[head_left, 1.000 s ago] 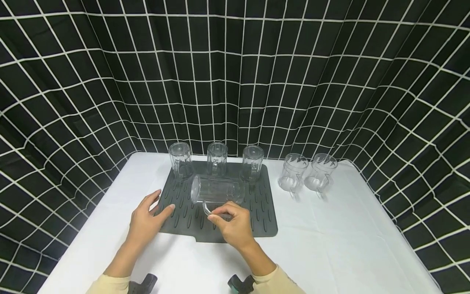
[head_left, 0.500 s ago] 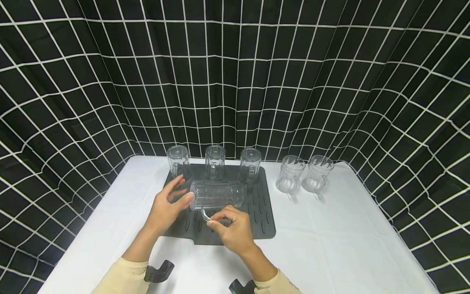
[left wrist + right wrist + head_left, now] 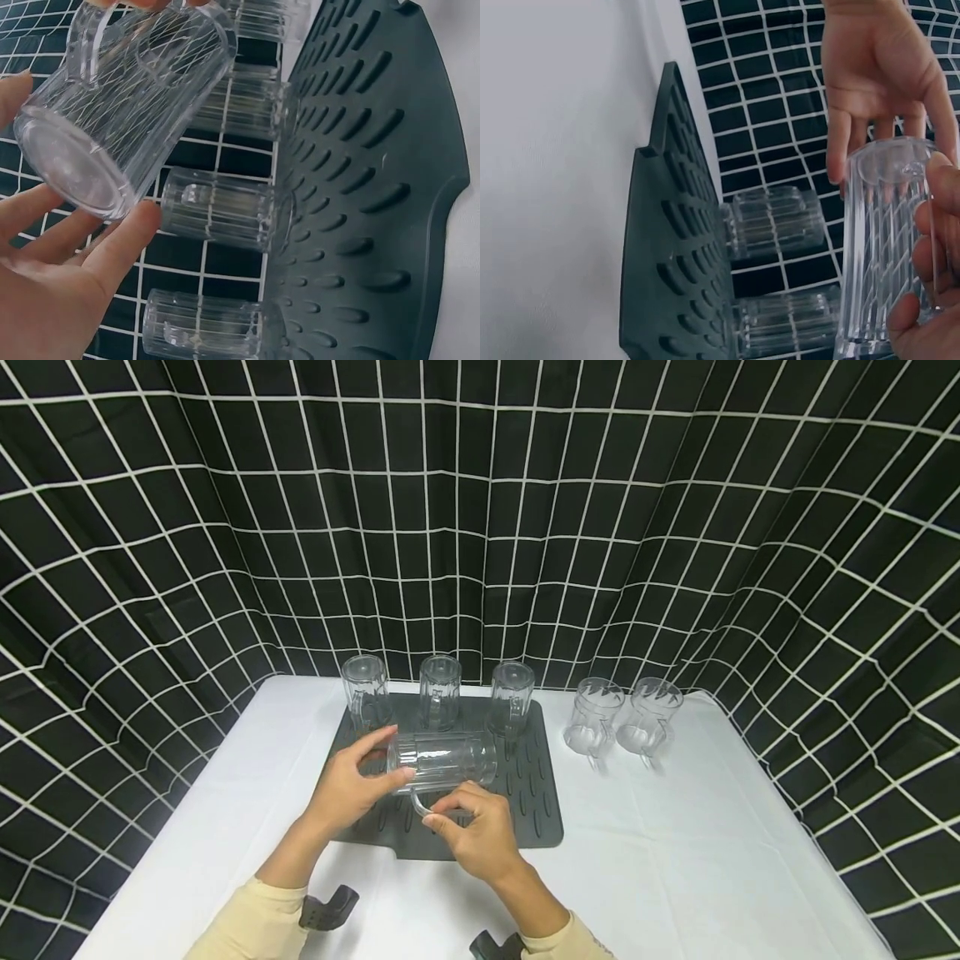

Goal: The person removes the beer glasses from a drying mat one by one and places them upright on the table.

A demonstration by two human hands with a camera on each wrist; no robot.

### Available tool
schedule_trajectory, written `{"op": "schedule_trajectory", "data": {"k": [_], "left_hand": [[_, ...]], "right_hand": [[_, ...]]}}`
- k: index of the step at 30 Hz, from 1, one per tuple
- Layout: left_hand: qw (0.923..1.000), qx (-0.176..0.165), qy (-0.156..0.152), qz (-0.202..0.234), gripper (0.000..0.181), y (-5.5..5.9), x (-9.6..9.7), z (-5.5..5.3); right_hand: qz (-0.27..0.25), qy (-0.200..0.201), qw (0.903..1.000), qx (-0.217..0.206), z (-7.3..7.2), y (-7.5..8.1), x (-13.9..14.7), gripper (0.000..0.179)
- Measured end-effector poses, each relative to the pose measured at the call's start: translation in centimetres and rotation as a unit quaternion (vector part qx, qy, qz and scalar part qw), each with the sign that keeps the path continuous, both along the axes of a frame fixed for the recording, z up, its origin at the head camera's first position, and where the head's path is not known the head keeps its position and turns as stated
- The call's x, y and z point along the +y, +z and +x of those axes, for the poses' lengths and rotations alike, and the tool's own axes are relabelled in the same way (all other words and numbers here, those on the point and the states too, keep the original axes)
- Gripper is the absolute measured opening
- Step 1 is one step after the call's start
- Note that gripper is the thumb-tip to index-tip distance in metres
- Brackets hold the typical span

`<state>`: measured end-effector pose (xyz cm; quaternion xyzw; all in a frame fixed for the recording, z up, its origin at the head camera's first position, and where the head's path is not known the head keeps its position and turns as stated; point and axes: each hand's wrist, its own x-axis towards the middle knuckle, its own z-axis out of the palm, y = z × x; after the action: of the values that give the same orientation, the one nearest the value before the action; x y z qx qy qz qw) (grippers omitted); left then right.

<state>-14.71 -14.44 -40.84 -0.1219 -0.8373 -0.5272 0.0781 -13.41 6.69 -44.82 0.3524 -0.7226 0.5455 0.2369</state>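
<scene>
A clear glass mug (image 3: pixel 450 758) lies sideways in the air over a dark ribbed drying mat (image 3: pixel 536 802), its base toward the left. The right hand (image 3: pixel 483 831) pinches its handle between thumb and fingers from the near side. The left hand (image 3: pixel 347 793) spreads around the base end, thumb on the near side and fingers beyond it. In the left wrist view, the left hand's fingers (image 3: pixel 124 251) stretch out close below the mug's thick base (image 3: pixel 71 165). From the right wrist, the mug (image 3: pixel 877 240) stands between both hands, and the left palm (image 3: pixel 870 52) faces it.
Three glass mugs, one at the left (image 3: pixel 366 693), one in the middle (image 3: pixel 439 693) and one at the right (image 3: pixel 512 697), stand upside down along the mat's back edge. Two more mugs (image 3: pixel 592 718) (image 3: pixel 649 718) stand on the white tablecloth (image 3: pixel 675 860). A black gridded curtain (image 3: pixel 480 527) hangs behind.
The left hand has moved right and forward from beside the mat to around the mug's base. The right hand keeps its hold on the handle, and the mug has hardly moved.
</scene>
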Motion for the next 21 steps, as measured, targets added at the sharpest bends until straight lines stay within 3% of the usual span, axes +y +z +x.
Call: {"op": "schedule_trajectory", "data": {"k": [14,19,21], "left_hand": [[0.9960,-0.059,-0.027,-0.061,0.080,0.31,-0.64,-0.07],[0.9969,-0.071,-0.010,-0.032,0.074,0.12,-0.68,-0.08],[0.9974,-0.071,-0.003,-0.015,0.073,-0.10,-0.69,-0.07]], "right_hand": [[0.038,0.012,0.9992,0.004,0.04,-0.19,0.55,0.014],[0.024,0.007,0.9988,0.041,0.01,-0.01,0.52,0.016],[0.004,-0.001,0.9993,0.037,-0.05,0.16,0.69,0.019]]}}
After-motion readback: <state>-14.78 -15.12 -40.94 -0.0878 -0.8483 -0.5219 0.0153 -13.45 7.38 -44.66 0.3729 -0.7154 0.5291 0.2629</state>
